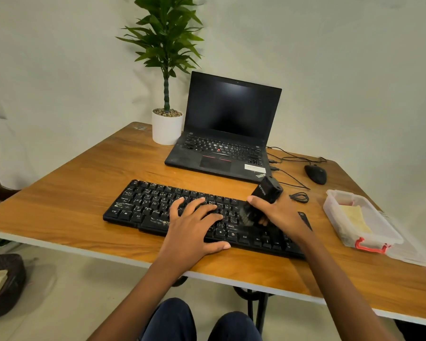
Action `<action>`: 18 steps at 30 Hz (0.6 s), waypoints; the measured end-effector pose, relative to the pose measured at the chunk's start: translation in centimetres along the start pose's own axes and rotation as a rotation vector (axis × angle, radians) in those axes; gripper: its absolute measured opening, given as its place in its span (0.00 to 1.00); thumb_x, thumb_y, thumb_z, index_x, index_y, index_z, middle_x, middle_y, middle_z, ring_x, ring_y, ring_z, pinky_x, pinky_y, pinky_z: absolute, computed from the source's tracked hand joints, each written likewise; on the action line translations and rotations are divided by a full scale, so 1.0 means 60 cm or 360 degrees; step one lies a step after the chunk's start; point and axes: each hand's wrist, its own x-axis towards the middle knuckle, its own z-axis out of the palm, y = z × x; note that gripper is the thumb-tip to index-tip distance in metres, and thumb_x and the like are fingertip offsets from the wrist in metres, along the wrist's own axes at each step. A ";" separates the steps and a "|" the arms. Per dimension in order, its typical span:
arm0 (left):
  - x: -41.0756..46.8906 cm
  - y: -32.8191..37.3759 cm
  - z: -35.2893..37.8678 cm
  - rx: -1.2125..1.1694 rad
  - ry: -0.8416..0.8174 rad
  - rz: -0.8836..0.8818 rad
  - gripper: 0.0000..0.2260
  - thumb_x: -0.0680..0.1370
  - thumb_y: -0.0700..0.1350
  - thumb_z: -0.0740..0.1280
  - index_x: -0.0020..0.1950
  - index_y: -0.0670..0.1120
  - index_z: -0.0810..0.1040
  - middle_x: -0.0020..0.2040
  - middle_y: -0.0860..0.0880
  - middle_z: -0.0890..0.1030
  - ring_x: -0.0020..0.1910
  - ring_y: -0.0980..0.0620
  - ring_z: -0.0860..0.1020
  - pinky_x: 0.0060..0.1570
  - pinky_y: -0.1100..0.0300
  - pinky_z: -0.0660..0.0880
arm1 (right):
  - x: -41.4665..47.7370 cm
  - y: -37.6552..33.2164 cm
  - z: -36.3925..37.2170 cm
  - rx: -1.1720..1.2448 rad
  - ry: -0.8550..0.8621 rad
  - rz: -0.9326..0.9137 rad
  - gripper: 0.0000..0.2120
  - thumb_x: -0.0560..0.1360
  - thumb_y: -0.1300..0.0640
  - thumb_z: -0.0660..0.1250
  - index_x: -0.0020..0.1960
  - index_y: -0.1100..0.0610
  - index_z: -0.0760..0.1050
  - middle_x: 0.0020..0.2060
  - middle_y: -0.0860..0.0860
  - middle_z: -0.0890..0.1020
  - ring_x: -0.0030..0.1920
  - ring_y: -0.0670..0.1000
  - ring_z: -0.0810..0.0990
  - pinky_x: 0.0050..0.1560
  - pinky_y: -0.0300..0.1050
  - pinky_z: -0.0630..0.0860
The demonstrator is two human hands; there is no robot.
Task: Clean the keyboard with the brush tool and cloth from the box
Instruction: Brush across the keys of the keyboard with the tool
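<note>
left grip: left hand [194, 222] lies flat with straight fingers on the middle keys of the keyboard [143, 205], holding nothing.
right grip: right hand [280, 215] is curled round the black brush tool [267, 191], bristles down on keys right of centre.
keyboard: on the tabletop [71, 193], near its front edge.
around: laptop [231, 119] behind, potted plant [167, 129] beside it; mouse [315, 174], coiled cable [299, 197]; clear box [379, 230] at right, cloth [354, 216] inside.
hidden: bristles blurred; right wrist covers the keyboard's right end.
</note>
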 end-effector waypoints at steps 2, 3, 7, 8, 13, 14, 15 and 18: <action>0.001 0.001 -0.001 0.0004 0.0001 -0.0004 0.27 0.68 0.71 0.55 0.53 0.56 0.80 0.57 0.56 0.80 0.62 0.51 0.75 0.64 0.44 0.53 | -0.005 -0.001 0.008 0.0028 -0.0068 0.0037 0.05 0.73 0.56 0.69 0.42 0.53 0.72 0.36 0.51 0.80 0.30 0.47 0.77 0.28 0.37 0.73; 0.001 0.001 -0.001 0.0003 0.0006 -0.0006 0.27 0.68 0.71 0.55 0.53 0.56 0.80 0.57 0.56 0.80 0.62 0.51 0.75 0.64 0.44 0.53 | -0.005 -0.002 0.008 0.0046 -0.0077 0.0069 0.06 0.73 0.57 0.69 0.41 0.53 0.71 0.36 0.50 0.79 0.32 0.47 0.77 0.30 0.39 0.73; 0.001 -0.001 0.000 -0.0001 0.0025 -0.0002 0.27 0.68 0.71 0.55 0.53 0.56 0.81 0.56 0.56 0.80 0.61 0.51 0.75 0.64 0.45 0.53 | 0.012 -0.001 0.001 0.0017 0.0064 0.0110 0.06 0.73 0.57 0.68 0.40 0.54 0.71 0.36 0.52 0.79 0.33 0.48 0.77 0.30 0.41 0.73; 0.000 -0.001 0.000 0.0005 0.0025 0.0001 0.27 0.68 0.71 0.55 0.53 0.56 0.81 0.56 0.56 0.80 0.61 0.51 0.75 0.64 0.45 0.54 | 0.015 0.000 0.004 -0.0007 0.0096 0.0098 0.05 0.73 0.56 0.68 0.41 0.55 0.72 0.36 0.52 0.79 0.32 0.48 0.77 0.28 0.39 0.73; 0.000 0.000 -0.001 0.0025 0.0032 0.0007 0.27 0.68 0.71 0.55 0.52 0.56 0.81 0.55 0.56 0.80 0.61 0.51 0.75 0.64 0.44 0.54 | 0.007 0.000 0.010 0.0062 0.0032 0.0059 0.07 0.74 0.55 0.68 0.41 0.53 0.71 0.37 0.50 0.79 0.34 0.47 0.78 0.28 0.36 0.73; 0.000 0.000 -0.001 0.0029 0.0036 0.0005 0.27 0.68 0.71 0.55 0.52 0.56 0.81 0.55 0.56 0.80 0.61 0.51 0.75 0.64 0.44 0.54 | 0.004 -0.002 0.005 0.0089 -0.0010 0.0092 0.08 0.74 0.56 0.68 0.40 0.53 0.70 0.36 0.50 0.78 0.33 0.48 0.76 0.28 0.38 0.72; 0.000 0.000 -0.001 0.0030 0.0039 0.0003 0.27 0.68 0.71 0.55 0.52 0.56 0.81 0.55 0.56 0.80 0.61 0.51 0.75 0.64 0.44 0.54 | 0.005 -0.002 0.000 0.0070 -0.0039 0.0115 0.09 0.74 0.57 0.68 0.39 0.53 0.69 0.35 0.51 0.77 0.31 0.48 0.76 0.28 0.39 0.71; 0.001 0.000 -0.002 0.0033 0.0048 0.0003 0.27 0.68 0.71 0.55 0.52 0.56 0.81 0.55 0.56 0.80 0.60 0.51 0.76 0.64 0.45 0.54 | 0.015 -0.006 0.000 -0.0072 0.0027 0.0044 0.08 0.74 0.57 0.68 0.39 0.52 0.70 0.35 0.49 0.77 0.32 0.46 0.76 0.29 0.37 0.72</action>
